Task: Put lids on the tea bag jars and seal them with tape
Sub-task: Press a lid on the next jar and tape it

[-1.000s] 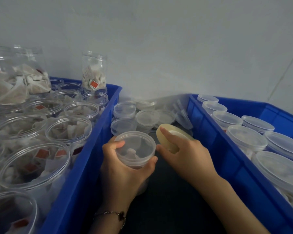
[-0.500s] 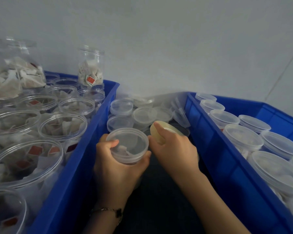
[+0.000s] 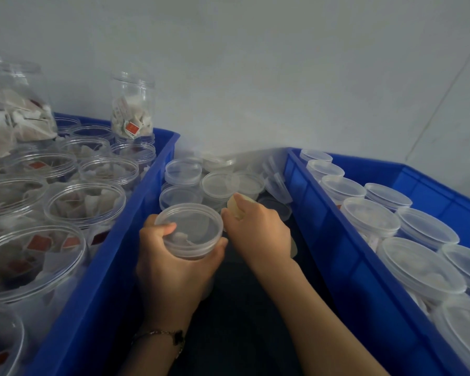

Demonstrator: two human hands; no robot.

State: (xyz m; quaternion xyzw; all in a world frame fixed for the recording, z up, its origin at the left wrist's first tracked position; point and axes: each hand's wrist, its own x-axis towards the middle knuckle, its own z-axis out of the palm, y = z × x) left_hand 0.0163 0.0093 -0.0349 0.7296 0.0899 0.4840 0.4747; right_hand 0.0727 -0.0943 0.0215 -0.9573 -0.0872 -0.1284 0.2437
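Now the person is working on 1 jar (image 3: pixel 192 234), which the left hand (image 3: pixel 171 270) is gripping round its upper wall between the 2 blue bins; a clear lid (image 3: pixel 191 226) is already sitting on its mouth. The right hand (image 3: pixel 258 232) is curling round a roll of tape (image 3: pixel 235 206) at the jar's 2 o'clock edge, fingers closed on it, so I judge the sealing step is beginning; whether any tape is yet sticking to the jar I cannot tell.

The left bin (image 3: pixel 158 169), at 9 o'clock, is holding the unfinished stock: about 9 open jars of tea bags at its level, plus 2 more standing higher at 10 and 11 o'clock. None of these is showing a lid. The right bin (image 3: pixel 337 240), at 3 o'clock, is holding about 11 lidded jars in view, probably finished, though tape on them is too faint to confirm. Between the bins, at 12 o'clock, roughly 8 loose lids (image 3: pixel 183 170) are lying stacked and scattered. Roughly half the work is remaining.
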